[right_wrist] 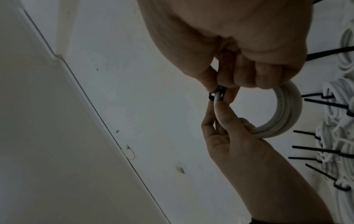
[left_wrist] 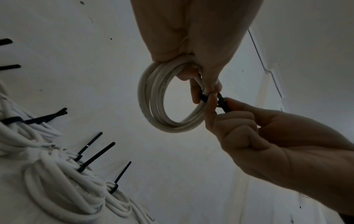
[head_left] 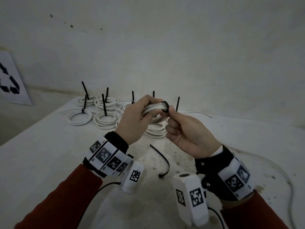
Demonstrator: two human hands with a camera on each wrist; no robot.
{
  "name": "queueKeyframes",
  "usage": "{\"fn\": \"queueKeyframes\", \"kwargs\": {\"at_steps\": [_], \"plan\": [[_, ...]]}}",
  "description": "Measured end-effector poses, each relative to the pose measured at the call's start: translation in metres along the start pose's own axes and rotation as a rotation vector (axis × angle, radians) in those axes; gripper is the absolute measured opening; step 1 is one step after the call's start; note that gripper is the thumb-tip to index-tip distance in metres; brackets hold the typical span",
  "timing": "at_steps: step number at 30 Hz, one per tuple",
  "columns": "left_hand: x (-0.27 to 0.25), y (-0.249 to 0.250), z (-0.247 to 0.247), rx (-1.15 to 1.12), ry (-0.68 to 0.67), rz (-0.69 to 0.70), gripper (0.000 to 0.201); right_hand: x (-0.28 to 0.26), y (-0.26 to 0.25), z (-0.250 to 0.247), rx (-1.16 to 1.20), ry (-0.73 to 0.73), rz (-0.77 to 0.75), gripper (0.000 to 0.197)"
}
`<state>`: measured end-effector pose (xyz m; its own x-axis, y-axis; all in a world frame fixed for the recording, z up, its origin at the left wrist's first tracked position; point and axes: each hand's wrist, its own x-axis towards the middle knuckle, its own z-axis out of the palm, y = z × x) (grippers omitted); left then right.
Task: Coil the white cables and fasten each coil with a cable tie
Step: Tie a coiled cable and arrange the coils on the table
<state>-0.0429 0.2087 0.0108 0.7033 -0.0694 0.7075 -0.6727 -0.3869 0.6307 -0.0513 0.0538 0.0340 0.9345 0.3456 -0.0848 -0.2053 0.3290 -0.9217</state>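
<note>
My left hand (head_left: 140,116) grips a small white cable coil (head_left: 154,107) held above the table, fingers curled round its strands. A black cable tie (head_left: 165,105) loops round the coil at its right side. My right hand (head_left: 170,113) pinches that tie between thumb and forefinger, the other fingers curled. In the left wrist view the coil (left_wrist: 153,106) hangs as a ring below the left hand, with the tie (left_wrist: 222,103) at its right edge. The right wrist view shows the tie (right_wrist: 216,94) wrapped on the coil (right_wrist: 287,113).
Several tied coils (head_left: 104,116) with black tie tails standing up lie at the back of the white table (head_left: 49,154). One loose black cable tie (head_left: 163,161) lies below my hands. An uncoiled white cable (head_left: 283,176) trails along the right side.
</note>
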Motion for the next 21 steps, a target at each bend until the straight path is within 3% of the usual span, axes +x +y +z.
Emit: {"fn": "queueKeyframes", "kwargs": {"at_steps": [10,21], "plan": [[0.0011,-0.0019,-0.0048,0.073,-0.032,0.114,0.023,0.0033,0.0022,-0.0056,-0.055,-0.047,-0.047,0.023],[0.0006,-0.0082,-0.0069,0.250,-0.059,0.262,0.033,0.0037,0.0057,-0.0021,0.086,0.002,-0.025,0.034]]}}
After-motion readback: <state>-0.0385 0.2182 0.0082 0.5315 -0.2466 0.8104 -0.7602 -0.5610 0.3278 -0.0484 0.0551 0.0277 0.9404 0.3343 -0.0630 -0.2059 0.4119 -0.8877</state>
